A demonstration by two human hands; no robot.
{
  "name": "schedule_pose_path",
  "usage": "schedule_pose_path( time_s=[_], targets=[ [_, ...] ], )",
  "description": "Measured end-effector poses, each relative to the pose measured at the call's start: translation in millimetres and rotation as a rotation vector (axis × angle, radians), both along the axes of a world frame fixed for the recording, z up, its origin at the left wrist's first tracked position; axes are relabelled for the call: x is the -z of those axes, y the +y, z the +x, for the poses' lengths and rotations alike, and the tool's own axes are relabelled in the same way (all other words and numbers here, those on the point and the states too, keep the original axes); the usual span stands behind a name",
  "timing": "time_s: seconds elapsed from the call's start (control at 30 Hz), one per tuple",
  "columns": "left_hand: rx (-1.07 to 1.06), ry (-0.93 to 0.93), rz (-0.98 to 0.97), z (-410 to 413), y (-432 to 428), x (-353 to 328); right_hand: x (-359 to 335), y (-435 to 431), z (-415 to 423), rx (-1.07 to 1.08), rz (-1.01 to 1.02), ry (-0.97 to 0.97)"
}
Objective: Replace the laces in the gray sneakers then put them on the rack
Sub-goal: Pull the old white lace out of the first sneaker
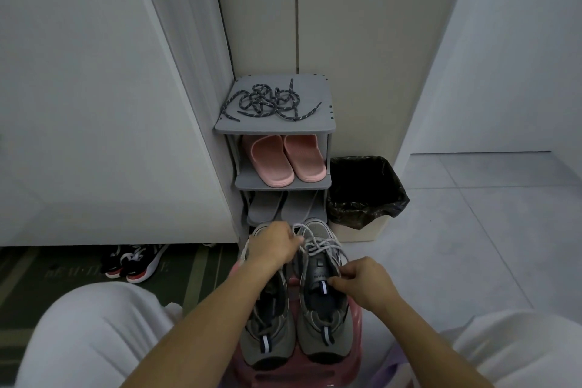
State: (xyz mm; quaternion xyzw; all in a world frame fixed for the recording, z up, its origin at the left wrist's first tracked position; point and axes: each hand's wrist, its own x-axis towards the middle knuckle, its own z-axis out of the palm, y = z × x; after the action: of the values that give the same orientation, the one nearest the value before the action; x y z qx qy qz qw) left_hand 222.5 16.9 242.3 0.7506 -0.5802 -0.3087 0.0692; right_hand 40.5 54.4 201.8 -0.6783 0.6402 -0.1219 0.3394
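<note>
Two gray sneakers stand side by side, toes away from me, on a pink stool [356,353]: the left sneaker [271,331] and the right sneaker [324,324]. My left hand [274,246] is closed on the light gray lace [321,246] over the front of the shoes. My right hand [362,280] pinches the tongue of the right sneaker. A tangle of dark speckled laces [271,101] lies on the top shelf of the gray shoe rack [324,127] straight ahead.
Pink slippers [283,161] fill the rack's second shelf, gray slippers [277,206] the one below. A bin with a black bag [365,192] stands right of the rack. Black-and-red sneakers [135,261] lie on a mat at left. My knees flank the stool.
</note>
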Motion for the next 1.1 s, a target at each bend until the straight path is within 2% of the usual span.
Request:
schedule_pose_path(
  time_s=[0.07, 0.27, 0.5, 0.63, 0.8, 1.0, 1.1],
  targets=[
    [0.032, -0.023, 0.041, -6.6, 7.5, 4.6, 0.6, -0.3, 0.2, 0.003, -0.007, 0.008],
    [-0.01, -0.096, -0.04, -12.4, 11.0, 8.2, 1.9, 0.7, -0.9, -0.003, -0.011, 0.001],
    [-0.114, -0.053, -0.178, 21.3, -8.8, -9.6, 1.5, 1.0, -1.5, -0.001, 0.009, 0.0],
    [-0.033, -0.021, -0.096, 19.4, 3.0, 5.0, -1.7, 1.0, 0.7, -0.023, 0.007, 0.032],
    [0.046, -0.128, -0.108, -1.8, 17.0, 15.6, -3.2, 0.9, 1.2, -0.039, -0.01, 0.052],
    [0.0, -0.112, -0.092, -5.7, 13.8, 11.0, -1.1, 1.0, 0.3, -0.044, -0.007, 0.041],
    [-0.121, -0.036, -0.131, 10.0, 1.8, 2.9, -0.3, 1.6, -0.6, -0.03, -0.001, 0.018]
  ],
)
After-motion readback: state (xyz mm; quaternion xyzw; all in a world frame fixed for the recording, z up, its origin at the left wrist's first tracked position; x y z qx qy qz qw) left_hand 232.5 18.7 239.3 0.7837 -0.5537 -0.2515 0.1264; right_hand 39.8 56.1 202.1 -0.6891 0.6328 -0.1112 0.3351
